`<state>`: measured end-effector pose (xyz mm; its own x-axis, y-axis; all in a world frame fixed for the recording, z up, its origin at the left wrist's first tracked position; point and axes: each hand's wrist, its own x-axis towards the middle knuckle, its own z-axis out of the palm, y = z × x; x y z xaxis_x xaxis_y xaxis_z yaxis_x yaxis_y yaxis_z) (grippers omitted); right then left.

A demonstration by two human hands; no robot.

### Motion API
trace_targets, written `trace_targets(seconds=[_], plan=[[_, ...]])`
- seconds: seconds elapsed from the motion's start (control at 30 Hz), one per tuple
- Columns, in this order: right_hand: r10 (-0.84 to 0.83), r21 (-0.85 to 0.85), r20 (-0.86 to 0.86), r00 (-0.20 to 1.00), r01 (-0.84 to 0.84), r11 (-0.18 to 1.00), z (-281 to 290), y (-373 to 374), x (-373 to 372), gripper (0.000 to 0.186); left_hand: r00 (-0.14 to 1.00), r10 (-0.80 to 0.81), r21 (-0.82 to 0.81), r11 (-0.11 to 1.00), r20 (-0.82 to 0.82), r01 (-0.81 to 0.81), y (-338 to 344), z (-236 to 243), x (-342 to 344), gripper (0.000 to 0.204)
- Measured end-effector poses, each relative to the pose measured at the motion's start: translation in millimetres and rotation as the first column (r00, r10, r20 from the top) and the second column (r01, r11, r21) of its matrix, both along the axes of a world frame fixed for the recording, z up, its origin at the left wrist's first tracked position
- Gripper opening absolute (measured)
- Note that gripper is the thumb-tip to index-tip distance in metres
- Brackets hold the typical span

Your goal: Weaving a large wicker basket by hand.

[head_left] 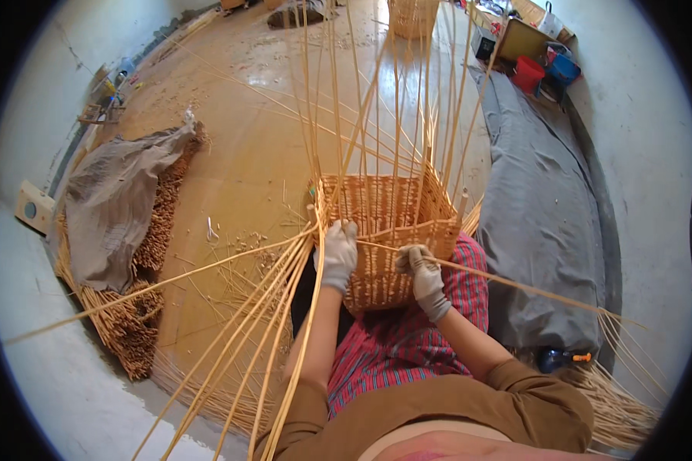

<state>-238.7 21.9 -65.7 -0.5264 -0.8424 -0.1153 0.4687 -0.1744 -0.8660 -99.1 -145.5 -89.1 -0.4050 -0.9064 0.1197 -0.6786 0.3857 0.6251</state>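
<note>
A square wicker basket [384,284] with tall upright stakes stands between my knees. My left hand [340,255], in a pale work glove, is closed at the basket's near left corner, against the rim; what its fingers grip is partly hidden. Closed too, my gloved right hand [423,278] pinches a long willow rod [515,284] at the near side of the basket. That rod runs across the front of the rim and sticks out far to the right. Several loose rods [265,303] fan out from the left corner toward the lower left.
Bundled rods [134,338] lie at the left under a grey cloth [111,207]. A long grey cover [542,215] stretches along the right wall. Another basket [414,19] stands at the back, near red and blue containers [527,74]. More thin rods [615,411] lie at the lower right.
</note>
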Motion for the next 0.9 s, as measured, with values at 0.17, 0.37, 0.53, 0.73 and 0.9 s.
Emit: trace_targets(seconds=[0.17, 0.37, 0.53, 0.73, 0.9], plan=[[-0.019, 0.17, -0.457, 0.889, 0.108, 0.98, 7, -19, -58, 0.009, 0.84, 0.199, 0.704, 0.657, -0.505, 0.268, -7, 21, 2, 0.026], [-0.162, 0.023, -0.525, 0.836, 0.204, 0.979, 16, -54, -30, 0.027, 0.844, 0.141, 0.619, 0.743, -0.517, 0.254, -8, 12, 4, 0.018], [0.108, 0.112, -0.994, 0.033, 0.231, 0.967, 105, -170, -24, 0.067, 0.803, 0.284, 0.653, 0.739, -0.525, 0.166, 1, 20, -25, 0.025], [-0.393, -0.416, -0.746, 0.538, 0.084, 0.906, 15, -102, -42, 0.048, 0.82, 0.234, 0.595, 0.789, -0.522, 0.154, 2, 18, 0, 0.03], [-0.234, -0.42, -0.249, 0.94, 0.113, 0.9, -19, -58, -65, 0.013, 0.79, 0.165, 0.465, 0.87, -0.59, 0.165, 12, 28, -15, 0.03]])
